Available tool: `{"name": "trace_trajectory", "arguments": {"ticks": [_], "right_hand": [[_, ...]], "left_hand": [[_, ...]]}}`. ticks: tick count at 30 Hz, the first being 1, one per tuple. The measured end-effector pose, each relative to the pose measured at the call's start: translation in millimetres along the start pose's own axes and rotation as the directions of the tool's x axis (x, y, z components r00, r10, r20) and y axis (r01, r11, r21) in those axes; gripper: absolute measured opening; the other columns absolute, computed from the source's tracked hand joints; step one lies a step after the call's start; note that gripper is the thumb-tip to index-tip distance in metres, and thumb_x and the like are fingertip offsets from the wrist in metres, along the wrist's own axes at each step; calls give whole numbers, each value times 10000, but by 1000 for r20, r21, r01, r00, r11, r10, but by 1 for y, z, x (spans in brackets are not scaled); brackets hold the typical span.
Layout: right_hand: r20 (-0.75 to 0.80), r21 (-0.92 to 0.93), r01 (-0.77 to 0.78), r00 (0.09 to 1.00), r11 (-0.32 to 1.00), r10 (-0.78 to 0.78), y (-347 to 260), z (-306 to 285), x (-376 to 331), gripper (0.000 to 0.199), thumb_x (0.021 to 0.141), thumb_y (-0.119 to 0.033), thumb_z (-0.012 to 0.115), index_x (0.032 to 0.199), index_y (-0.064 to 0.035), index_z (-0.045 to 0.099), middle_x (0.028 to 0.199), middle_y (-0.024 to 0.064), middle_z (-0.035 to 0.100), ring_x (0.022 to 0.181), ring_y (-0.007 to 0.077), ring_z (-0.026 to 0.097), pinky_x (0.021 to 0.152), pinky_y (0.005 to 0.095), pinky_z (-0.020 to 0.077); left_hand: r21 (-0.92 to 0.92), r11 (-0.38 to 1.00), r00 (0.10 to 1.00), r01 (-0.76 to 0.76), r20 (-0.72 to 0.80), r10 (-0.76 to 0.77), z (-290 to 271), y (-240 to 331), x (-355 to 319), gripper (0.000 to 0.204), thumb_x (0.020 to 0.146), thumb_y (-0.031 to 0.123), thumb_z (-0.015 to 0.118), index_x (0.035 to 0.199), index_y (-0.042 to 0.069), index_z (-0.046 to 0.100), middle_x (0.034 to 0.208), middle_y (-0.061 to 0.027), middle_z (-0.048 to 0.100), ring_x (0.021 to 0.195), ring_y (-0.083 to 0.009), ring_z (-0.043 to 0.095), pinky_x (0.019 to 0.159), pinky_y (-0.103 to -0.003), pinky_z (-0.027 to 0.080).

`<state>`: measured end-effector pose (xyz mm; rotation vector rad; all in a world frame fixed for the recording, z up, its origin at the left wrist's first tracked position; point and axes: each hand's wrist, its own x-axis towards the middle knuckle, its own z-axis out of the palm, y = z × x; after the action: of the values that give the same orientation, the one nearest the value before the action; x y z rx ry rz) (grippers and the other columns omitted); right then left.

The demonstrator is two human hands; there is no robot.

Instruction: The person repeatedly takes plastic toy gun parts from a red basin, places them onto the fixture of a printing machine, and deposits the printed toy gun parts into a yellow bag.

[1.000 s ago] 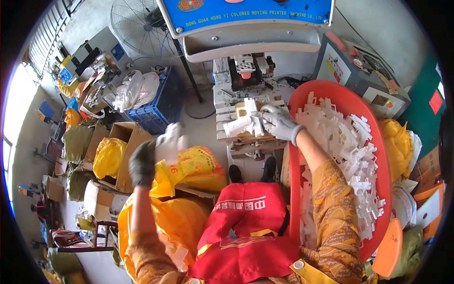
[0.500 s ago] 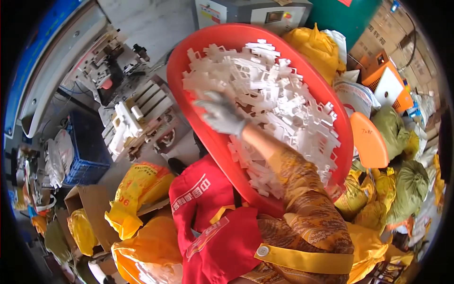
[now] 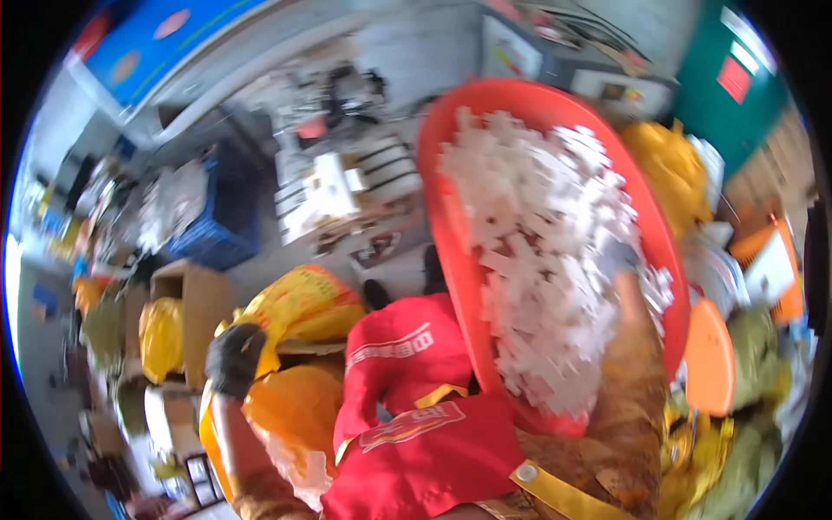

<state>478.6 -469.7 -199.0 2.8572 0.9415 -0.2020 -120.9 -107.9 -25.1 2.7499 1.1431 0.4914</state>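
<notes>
Head view. Right hand, mine, gloved, one: it is lying over the white plastic pieces, heaped in the red tub, near the tub's right edge; its fingers are blurring into the heap, so I cannot tell whether they are apart, together or clamped. Left hand, mine, dark-gloved, one: it is hanging beside the yellow bag, fingers too blurred to tell. White part, one: it is sitting on the machine bed, beyond the tub's left edge. Handling, my judgement: I am doing best when taking one loose top piece, lifting straight up, because neighbours are probably catching.
</notes>
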Motion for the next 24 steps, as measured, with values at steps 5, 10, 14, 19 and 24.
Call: {"name": "trace_trajectory", "arguments": {"ticks": [5, 10, 14, 19, 24], "right_hand": [[56, 24, -95, 994, 995, 93, -5, -9, -70, 384, 763, -322, 510, 1053, -73, 554, 1075, 206, 559, 932, 369, 572, 813, 453, 455], [-178, -16, -118, 978, 993, 113, -25, 16, -108, 364, 752, -318, 553, 1033, -87, 550, 1077, 201, 521, 895, 380, 563, 798, 423, 462], [-187, 206, -154, 963, 966, 194, -2, 45, -101, 406, 711, -235, 616, 1069, -69, 522, 1044, 176, 519, 898, 338, 538, 803, 408, 445], [-289, 346, -204, 906, 916, 310, 24, 74, -99, 452, 683, -161, 647, 1091, -39, 495, 1028, 149, 513, 920, 311, 519, 816, 385, 436], [-150, 553, -289, 888, 781, 435, -9, 26, -108, 453, 682, -150, 669, 1079, -11, 500, 1060, 117, 547, 908, 229, 544, 784, 295, 455]], "left_hand": [[-70, 995, 996, 77, 60, -72, 5, 10, -7, 177, 771, 268, 630, 802, 98, 671, 790, -112, 648, 766, -305, 616, 688, -391, 485], [-138, 989, 989, 57, 145, -37, 22, 4, 5, 183, 786, 263, 633, 822, 88, 672, 797, -124, 653, 760, -304, 625, 687, -386, 497], [-132, 991, 987, -6, 159, 27, 29, 7, 15, 189, 793, 271, 625, 831, 92, 669, 805, -122, 652, 770, -305, 621, 691, -398, 493], [-126, 988, 971, -88, 209, 113, 39, -1, 30, 222, 807, 308, 604, 866, 102, 663, 832, -125, 649, 804, -317, 608, 711, -410, 480], [-178, 984, 993, 19, 122, 3, 40, 3, 58, 239, 814, 312, 594, 876, 91, 660, 848, -133, 647, 799, -331, 606, 737, -415, 475]]}}
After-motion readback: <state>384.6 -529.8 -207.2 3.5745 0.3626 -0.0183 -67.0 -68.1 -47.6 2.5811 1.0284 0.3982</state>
